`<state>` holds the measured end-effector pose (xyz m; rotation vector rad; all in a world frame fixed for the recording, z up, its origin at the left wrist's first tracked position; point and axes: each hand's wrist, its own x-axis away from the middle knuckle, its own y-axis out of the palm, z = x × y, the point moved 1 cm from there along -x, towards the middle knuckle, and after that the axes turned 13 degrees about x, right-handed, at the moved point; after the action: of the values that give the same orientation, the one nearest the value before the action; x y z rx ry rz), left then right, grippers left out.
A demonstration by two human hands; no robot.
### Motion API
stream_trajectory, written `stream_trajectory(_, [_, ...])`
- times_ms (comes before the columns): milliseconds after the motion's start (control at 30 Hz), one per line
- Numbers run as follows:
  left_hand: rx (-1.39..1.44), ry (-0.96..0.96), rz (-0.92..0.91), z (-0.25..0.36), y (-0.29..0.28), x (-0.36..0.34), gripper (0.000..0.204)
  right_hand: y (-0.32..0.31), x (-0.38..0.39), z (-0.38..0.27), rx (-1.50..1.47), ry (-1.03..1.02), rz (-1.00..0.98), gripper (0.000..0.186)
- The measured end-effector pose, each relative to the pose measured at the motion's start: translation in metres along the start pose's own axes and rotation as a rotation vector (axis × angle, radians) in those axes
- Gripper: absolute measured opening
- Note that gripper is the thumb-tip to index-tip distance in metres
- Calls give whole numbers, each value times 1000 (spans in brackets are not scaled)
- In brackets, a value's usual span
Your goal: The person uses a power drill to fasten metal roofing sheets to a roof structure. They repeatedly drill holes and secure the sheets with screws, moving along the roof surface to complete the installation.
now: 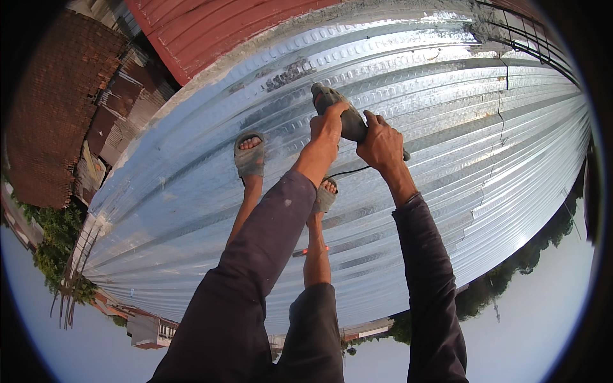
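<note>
A dark, bulky corded power tool [353,126] is held between my two hands, just above ribbed metal sheeting [421,96]. My left hand [329,127] is closed around its front part, near the narrow end. Farther back and to the right, my right hand [381,142] wraps the rear of the body, its index finger pointing forward. A thin black cord [350,172] runs from below the right hand toward my sandalled foot [325,195]. The tool's exact kind, and whether its tip touches the sheeting, I cannot make out.
My other sandalled foot [249,153] stands on the ribs to the left. Red metal panels [217,29] border the far edge. Steel rebar juts out at the upper right [533,41] and lower left. Beyond the left edge lie a lower brown roof [57,102] and trees.
</note>
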<state>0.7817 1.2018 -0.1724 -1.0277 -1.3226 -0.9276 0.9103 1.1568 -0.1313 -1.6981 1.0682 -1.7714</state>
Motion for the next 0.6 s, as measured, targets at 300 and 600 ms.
stream_trajectory(300, [136,-180,-143,11,-39,14,25,22,31,-37,-140,54,98,60])
stream_trajectory(600, [8,-157,-239,4,-41,5,21,29,35,-26,-118,36,-77,31])
